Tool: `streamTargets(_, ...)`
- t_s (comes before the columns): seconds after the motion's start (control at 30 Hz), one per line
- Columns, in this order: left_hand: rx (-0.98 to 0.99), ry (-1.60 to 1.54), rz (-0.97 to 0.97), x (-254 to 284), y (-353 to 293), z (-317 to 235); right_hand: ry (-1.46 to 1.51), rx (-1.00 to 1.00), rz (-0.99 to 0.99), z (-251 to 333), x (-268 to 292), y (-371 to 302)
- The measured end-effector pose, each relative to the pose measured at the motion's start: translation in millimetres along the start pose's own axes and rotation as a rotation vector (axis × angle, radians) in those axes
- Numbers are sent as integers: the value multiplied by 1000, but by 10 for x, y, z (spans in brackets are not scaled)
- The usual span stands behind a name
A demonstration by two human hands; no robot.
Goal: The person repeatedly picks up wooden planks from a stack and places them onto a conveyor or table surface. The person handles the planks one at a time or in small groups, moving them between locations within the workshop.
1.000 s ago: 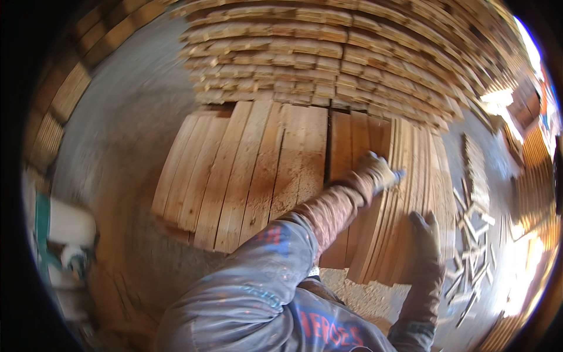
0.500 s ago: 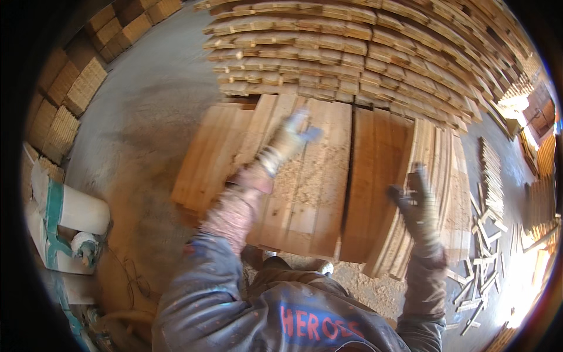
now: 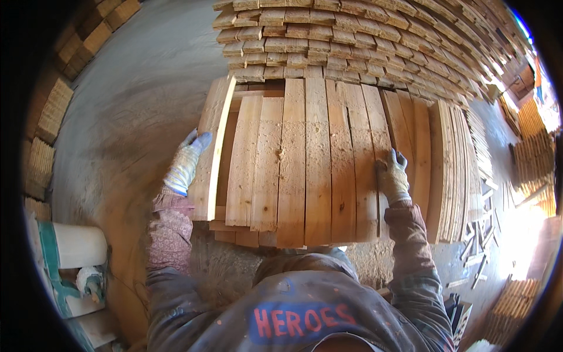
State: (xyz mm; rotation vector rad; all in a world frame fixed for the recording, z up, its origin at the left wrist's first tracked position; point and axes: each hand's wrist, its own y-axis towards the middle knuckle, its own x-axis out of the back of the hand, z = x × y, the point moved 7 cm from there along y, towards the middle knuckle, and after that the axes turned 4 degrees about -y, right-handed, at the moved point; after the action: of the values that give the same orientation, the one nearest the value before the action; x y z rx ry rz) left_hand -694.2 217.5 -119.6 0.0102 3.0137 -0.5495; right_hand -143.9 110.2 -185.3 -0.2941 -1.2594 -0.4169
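Both my hands wear pale, dirty work gloves. At the left side of the stack, my left hand (image 3: 189, 161) grips a long wooden board (image 3: 214, 152) by its outer side, with fingertips over its face. That board is tilted, its bright narrow edge turned toward the other boards, and a gap separates them. A row of flat boards (image 3: 293, 170), dusted with sawdust, spans the middle of the stack. My right hand (image 3: 394, 179) rests at the right edge of this row, fingers bent and apart, touching the outermost board (image 3: 370, 135).
Boards standing on edge (image 3: 451, 170) line the right of the stack. Beyond it rises a tall pile of layered boards (image 3: 328, 41). Scrap sticks (image 3: 478, 252) lie on the right floor. A white and green machine (image 3: 79, 246) stands at the left.
My left hand has moved from above the middle boards to the leftmost board, which is now tilted. My right hand has shifted left, from the edge-standing boards to the row's right edge.
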Motion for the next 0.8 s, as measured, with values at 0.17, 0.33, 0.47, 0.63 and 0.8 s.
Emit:
streamTargets(0.17,-72,282,224,-482,165,578,94,-22,-54,-4,114,35)
streamTargets(0.33,29,151,126,-265,-64,319,937,-17,77,105,570,74)
streamTargets(0.47,82,71,82,-598,-445,77,1153,-21,257,136,474,-32)
streamTargets(0.63,-17,78,256,-821,23,736,1252,-231,455,58,-455,-9)
streamTargets(0.8,154,-99,198,-622,-15,959,1281,58,400,238,261,-118)
